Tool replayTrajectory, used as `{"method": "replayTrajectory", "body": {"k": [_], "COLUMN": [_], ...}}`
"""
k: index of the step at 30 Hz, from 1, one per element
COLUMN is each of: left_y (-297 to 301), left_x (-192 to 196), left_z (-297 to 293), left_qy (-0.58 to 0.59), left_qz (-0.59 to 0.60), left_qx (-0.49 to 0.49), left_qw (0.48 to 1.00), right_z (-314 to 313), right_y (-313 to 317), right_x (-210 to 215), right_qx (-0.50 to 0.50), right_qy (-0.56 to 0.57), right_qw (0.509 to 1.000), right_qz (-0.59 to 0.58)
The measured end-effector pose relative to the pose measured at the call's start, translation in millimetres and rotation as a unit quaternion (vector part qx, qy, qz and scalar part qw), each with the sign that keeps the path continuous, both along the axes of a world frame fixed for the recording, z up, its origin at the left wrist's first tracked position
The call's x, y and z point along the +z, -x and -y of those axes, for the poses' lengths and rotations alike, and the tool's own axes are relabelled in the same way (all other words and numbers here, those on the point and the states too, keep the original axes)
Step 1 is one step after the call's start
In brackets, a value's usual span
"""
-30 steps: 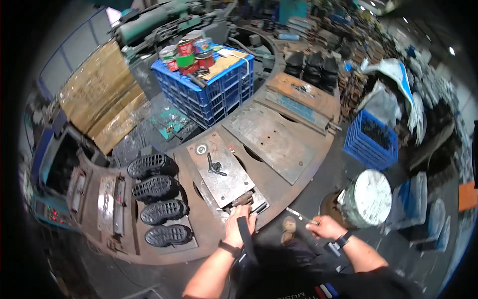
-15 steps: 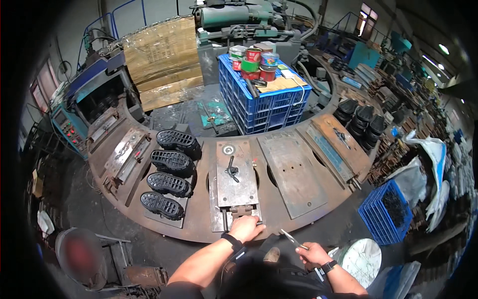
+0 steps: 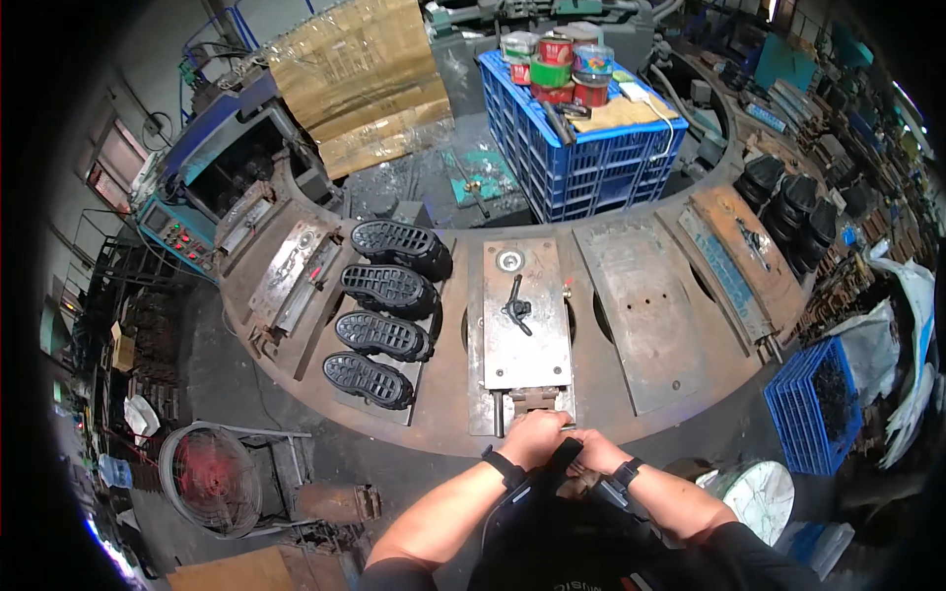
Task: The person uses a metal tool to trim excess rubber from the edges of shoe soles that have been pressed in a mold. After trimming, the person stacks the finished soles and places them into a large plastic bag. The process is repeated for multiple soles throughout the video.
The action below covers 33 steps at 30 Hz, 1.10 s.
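My left hand (image 3: pixel 535 436) is closed at the front edge of a flat metal mould (image 3: pixel 532 355), with its fingertips out of sight. Whatever it grips there is hidden. Close against it on the right, my right hand (image 3: pixel 599 451) is closed too. The long, pointed metal tool seen in it earlier is now mostly hidden between the hands. On the mould's top plate sits a dark three-armed knob (image 3: pixel 516 308). A dark handle (image 3: pixel 499 414) sticks out at the mould's front left. Left of the mould, several black rubber-soled shoes (image 3: pixel 384 288) lie with their soles up.
The round rusty table (image 3: pixel 448 414) curves around in front of me and bears more metal plates (image 3: pixel 645 315). Beyond it stands a blue crate (image 3: pixel 581 163) topped with cans. A floor fan (image 3: pixel 212 478) is at left, a blue basket (image 3: pixel 813 409) and a white-topped drum (image 3: pixel 759 497) at right.
My right hand has moved left and up to meet my left hand at the mould's front edge, and the pointed tool has gone from sight. The whole view has shifted.
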State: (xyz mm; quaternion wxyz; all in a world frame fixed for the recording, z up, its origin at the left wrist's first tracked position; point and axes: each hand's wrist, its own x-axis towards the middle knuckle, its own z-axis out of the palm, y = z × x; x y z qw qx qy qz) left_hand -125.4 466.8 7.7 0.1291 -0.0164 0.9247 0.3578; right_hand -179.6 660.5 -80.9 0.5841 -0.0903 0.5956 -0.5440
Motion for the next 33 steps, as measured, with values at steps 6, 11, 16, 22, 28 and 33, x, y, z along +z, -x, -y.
{"method": "replayTrajectory", "body": {"k": [6, 11, 16, 22, 28, 33], "left_y": [6.3, 5.8, 23.9, 28.5, 35.0, 52.0], "left_x": [-3.3, -10.6, -7.6, 14.3, 28.5, 29.9], "left_z": [6.7, 21.3, 34.7, 32.1, 43.5, 43.8], "left_qy": [-0.071, -0.104, -0.143, -0.122, -0.188, -0.238], "left_qz": [0.032, 0.034, 0.012, 0.019, 0.001, 0.194], "left_qx": [-0.021, -0.058, -0.081, -0.094, -0.098, -0.114], "left_qw": [0.997, 0.992, 0.986, 0.988, 0.977, 0.945], "right_z": [13.7, 23.9, 58.5, 45.2, 42.1, 45.6], "right_y": [-21.0, -38.3, -34.0, -28.0, -23.9, -6.7], "right_x": [-26.8, -51.6, 50.0, 61.7, 87.5, 86.0], "right_qx": [-0.100, -0.212, -0.269, -0.216, -0.243, -0.209], "right_qy": [0.011, 0.027, -0.122, -0.099, 0.042, -0.008], "right_qw": [0.993, 0.977, 0.955, 0.968, 0.954, 0.970], "right_qz": [-0.067, 0.025, 0.016, 0.080, 0.168, 0.126]}}
